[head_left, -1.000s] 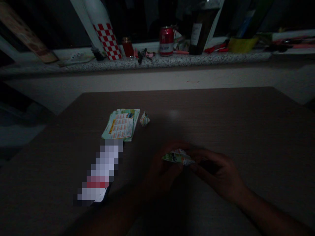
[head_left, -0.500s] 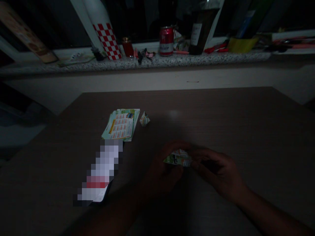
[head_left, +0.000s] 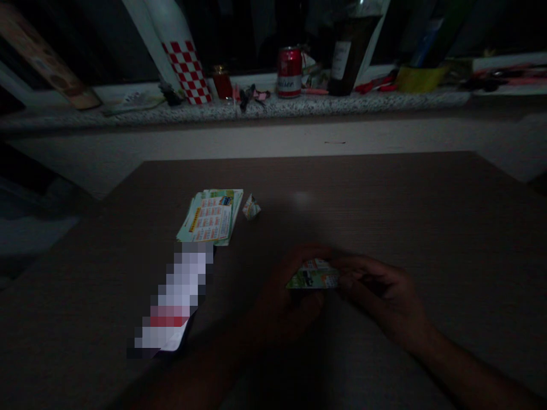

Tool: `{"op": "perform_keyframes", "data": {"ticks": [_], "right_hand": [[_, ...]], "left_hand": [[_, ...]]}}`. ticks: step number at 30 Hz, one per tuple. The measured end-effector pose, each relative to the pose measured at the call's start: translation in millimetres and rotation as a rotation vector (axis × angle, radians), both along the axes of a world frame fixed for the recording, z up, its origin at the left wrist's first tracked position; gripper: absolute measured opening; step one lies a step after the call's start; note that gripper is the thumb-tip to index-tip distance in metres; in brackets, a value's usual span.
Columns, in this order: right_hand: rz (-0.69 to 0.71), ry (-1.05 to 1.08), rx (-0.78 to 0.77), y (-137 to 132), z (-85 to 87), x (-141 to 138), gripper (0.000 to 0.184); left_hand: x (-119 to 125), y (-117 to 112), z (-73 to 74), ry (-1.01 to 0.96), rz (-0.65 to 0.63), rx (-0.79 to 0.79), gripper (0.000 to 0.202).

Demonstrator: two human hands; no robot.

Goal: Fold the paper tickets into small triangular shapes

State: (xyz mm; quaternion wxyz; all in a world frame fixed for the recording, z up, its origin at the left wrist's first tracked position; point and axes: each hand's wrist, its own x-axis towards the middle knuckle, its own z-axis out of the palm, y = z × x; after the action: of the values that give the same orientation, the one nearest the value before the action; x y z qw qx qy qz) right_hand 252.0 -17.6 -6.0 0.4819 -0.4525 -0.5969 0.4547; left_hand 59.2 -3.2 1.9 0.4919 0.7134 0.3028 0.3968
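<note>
A small folded piece of printed paper (head_left: 314, 278), green and white, is held between my two hands above the table. My left hand (head_left: 290, 299) curls around its left side, fingers behind and thumb at the front lower edge. At the paper's right end, my right hand (head_left: 380, 290) pinches it between thumb and fingers. A small folded paper shape (head_left: 252, 208) stands on the table beyond my hands. Beside it lies a stack of printed paper cards (head_left: 211, 219). The light is dim, so the finger contacts are partly dark.
A phone (head_left: 179, 302) with a lit, pixelated screen lies left of my hands on the wooden table (head_left: 384, 199). Along the granite windowsill (head_left: 363, 103) stand a red can (head_left: 289, 74), a checkered bottle (head_left: 187, 68), a dark bottle (head_left: 342, 62) and a yellow container (head_left: 421, 78).
The folded paper has shifted slightly right and now shows a flatter lower edge. My left thumb has moved a little down and right. Things on the table are unmoved.
</note>
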Motion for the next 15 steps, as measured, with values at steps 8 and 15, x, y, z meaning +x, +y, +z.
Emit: {"op": "perform_keyframes", "data": {"ticks": [8, 15], "right_hand": [[0.061, 0.143, -0.057, 0.7, 1.3, -1.4, 0.018], [0.151, 0.169, -0.099, 0.0, -1.5, -3.0, 0.024]], "left_hand": [[-1.8, 3.2, -7.4, 0.265, -0.027, 0.168, 0.056], [-0.8, 2.2, -5.8, 0.437, -0.039, 0.207, 0.047]]}}
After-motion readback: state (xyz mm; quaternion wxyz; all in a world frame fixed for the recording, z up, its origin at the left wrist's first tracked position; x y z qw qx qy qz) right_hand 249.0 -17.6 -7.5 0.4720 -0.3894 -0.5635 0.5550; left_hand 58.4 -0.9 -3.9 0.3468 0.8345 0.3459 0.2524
